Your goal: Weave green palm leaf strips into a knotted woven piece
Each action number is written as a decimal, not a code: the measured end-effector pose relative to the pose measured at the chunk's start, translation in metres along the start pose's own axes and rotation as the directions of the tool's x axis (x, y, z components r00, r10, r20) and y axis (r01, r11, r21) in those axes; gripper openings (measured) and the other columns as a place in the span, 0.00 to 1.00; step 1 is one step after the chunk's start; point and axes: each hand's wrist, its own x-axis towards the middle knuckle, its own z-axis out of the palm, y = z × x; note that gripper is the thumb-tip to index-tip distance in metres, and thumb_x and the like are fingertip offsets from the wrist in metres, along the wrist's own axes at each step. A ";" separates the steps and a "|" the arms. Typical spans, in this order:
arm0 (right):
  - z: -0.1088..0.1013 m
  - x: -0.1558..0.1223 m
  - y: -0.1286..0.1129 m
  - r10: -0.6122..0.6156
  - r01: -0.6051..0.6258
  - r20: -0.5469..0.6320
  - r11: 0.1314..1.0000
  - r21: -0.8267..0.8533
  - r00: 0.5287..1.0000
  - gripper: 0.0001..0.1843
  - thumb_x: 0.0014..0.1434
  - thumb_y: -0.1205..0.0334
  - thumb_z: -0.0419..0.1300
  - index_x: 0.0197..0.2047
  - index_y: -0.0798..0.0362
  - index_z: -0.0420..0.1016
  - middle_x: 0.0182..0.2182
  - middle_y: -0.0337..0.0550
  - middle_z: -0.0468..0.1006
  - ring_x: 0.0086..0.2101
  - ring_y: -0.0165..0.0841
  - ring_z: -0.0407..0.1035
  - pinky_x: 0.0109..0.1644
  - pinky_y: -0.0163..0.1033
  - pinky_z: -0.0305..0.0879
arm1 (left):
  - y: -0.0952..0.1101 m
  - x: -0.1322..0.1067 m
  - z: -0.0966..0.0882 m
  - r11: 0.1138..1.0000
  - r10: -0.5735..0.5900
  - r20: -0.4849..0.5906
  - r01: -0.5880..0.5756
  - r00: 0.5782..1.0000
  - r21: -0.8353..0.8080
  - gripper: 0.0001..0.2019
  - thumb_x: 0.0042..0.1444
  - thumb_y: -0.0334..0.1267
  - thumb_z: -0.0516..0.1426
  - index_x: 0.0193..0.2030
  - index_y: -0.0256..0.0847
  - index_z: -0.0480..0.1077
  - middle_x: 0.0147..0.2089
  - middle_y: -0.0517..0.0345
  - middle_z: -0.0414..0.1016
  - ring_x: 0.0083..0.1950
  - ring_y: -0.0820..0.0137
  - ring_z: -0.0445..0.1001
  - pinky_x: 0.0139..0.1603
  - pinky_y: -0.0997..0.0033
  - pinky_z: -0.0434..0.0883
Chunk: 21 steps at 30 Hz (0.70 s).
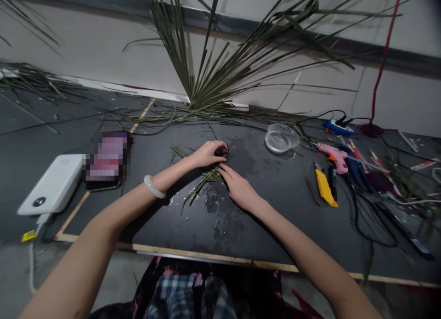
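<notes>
A small piece of woven green palm-leaf strips (pixel 212 175) lies on the black tabletop (pixel 262 218), with loose ends trailing down to the left. My left hand (pixel 207 154), a white bangle (pixel 154 186) on its wrist, curls over the top of the piece and pinches it with its fingertips. My right hand (pixel 239 188) comes in from below, its fingers closed on the piece's right side. A dark round object (pixel 222 150) shows under my left fingers, mostly hidden. Wet patches mark the tabletop around both hands.
A large palm frond (pixel 213 75) stands at the table's back. On the left are a white power bank (pixel 51 185) and a blurred phone (pixel 107 156). On the right are a glass bowl (pixel 281 138), a pink glue gun (pixel 336 157), a yellow utility knife (pixel 325 188) and tangled cables (pixel 375 218).
</notes>
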 end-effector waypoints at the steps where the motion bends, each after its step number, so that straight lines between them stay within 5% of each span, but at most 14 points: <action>1: -0.001 0.000 -0.001 -0.002 0.002 0.002 1.000 -0.005 1.000 0.34 0.54 0.80 0.42 0.64 0.60 0.57 0.64 0.57 0.57 0.62 0.39 0.54 0.63 0.51 0.57 | 0.001 -0.001 0.000 0.999 -0.008 -0.029 0.009 1.000 0.039 0.15 0.49 0.37 0.64 0.42 0.34 0.69 0.37 0.54 0.74 0.37 0.70 0.71 0.38 0.74 0.66; 9: 0.001 0.004 0.000 -0.053 0.054 0.021 0.998 -0.012 0.998 0.33 0.54 0.80 0.41 0.63 0.64 0.59 0.62 0.59 0.61 0.63 0.37 0.51 0.67 0.49 0.52 | 0.012 -0.030 -0.011 0.981 0.060 -0.143 -0.031 0.988 0.193 0.07 0.60 0.33 0.53 0.42 0.34 0.69 0.44 0.49 0.69 0.45 0.68 0.70 0.48 0.69 0.67; 14: 0.002 0.004 0.001 -0.034 0.034 0.008 0.999 0.031 0.999 0.31 0.56 0.79 0.41 0.63 0.65 0.58 0.62 0.60 0.60 0.64 0.38 0.50 0.66 0.50 0.52 | 0.022 -0.069 -0.012 0.954 0.119 0.043 -0.127 0.992 0.270 0.12 0.62 0.31 0.49 0.47 0.34 0.70 0.46 0.48 0.71 0.47 0.66 0.70 0.50 0.66 0.69; 21: -0.001 0.003 -0.002 -0.008 0.008 0.001 0.997 0.074 1.000 0.33 0.53 0.80 0.42 0.63 0.67 0.58 0.62 0.62 0.60 0.63 0.38 0.51 0.66 0.49 0.52 | 0.028 -0.086 -0.005 0.905 0.105 0.079 -0.129 0.991 0.405 0.15 0.64 0.33 0.47 0.53 0.33 0.68 0.47 0.47 0.71 0.48 0.65 0.69 0.50 0.64 0.71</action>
